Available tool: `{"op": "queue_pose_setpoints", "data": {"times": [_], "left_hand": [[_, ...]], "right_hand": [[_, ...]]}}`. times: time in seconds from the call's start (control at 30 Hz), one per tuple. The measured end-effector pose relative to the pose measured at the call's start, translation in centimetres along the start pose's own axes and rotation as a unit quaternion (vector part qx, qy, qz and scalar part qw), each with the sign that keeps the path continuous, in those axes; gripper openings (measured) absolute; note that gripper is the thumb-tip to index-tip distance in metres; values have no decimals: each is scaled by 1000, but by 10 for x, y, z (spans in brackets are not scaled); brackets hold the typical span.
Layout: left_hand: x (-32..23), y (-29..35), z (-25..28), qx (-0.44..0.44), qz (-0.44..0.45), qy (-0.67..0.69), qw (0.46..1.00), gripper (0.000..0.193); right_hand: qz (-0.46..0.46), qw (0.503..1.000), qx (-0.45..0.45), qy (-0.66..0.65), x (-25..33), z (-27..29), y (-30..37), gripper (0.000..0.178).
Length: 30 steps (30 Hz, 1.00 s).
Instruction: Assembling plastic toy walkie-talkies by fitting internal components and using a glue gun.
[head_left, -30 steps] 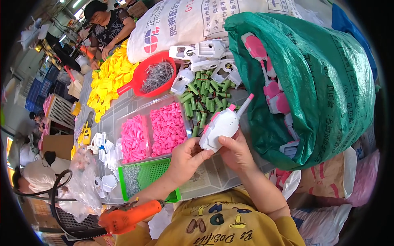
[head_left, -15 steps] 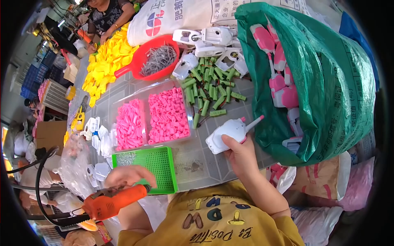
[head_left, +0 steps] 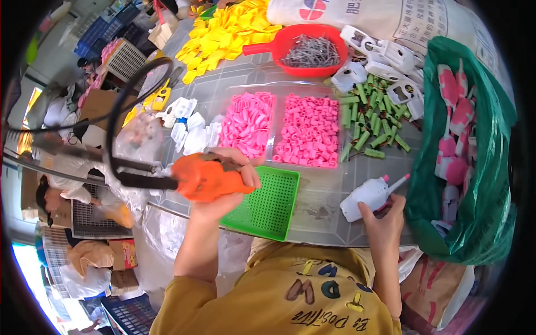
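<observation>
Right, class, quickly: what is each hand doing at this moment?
Left hand: closed around the orange power tool, held over the green tray.
Right hand: gripping the white toy body against the table.

Red scoop [head_left: 312, 53] of metal pins (beside yellow pieces [head_left: 223, 30]); green bag [head_left: 474, 167].

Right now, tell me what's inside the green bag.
The green bag holds pink-and-white plastic shells, visible through its open mouth. Whatever lies deeper is hidden by the bag's opaque wall, so the full contents can't be seen.
</observation>
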<state>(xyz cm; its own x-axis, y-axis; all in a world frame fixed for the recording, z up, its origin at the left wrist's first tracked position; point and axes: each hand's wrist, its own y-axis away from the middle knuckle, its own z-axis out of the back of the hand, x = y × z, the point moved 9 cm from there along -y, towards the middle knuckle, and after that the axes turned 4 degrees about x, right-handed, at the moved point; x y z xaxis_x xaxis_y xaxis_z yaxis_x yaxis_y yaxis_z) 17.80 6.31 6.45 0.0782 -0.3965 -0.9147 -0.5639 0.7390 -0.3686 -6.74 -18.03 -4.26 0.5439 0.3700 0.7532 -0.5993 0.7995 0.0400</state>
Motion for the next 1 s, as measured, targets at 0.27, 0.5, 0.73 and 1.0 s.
{"op": "queue_pose_setpoints", "data": {"times": [0.27, 0.5, 0.73, 1.0], "left_hand": [[31, 14, 34, -95, -9, -49, 994, 27], [37, 15, 41, -85, -14, -76, 993, 24], [37, 15, 37, -96, -20, -100, 990, 26], [10, 14, 12, -91, -52, -80, 991, 27]], "right_hand": [[57, 965, 55, 248, 20, -19, 12, 60], [345, 908, 42, 235, 87, -12, 21, 67], [425, 858, 139, 251, 86, -57, 25, 72], [408, 884, 95, 210, 84, -68, 24, 54]]}}
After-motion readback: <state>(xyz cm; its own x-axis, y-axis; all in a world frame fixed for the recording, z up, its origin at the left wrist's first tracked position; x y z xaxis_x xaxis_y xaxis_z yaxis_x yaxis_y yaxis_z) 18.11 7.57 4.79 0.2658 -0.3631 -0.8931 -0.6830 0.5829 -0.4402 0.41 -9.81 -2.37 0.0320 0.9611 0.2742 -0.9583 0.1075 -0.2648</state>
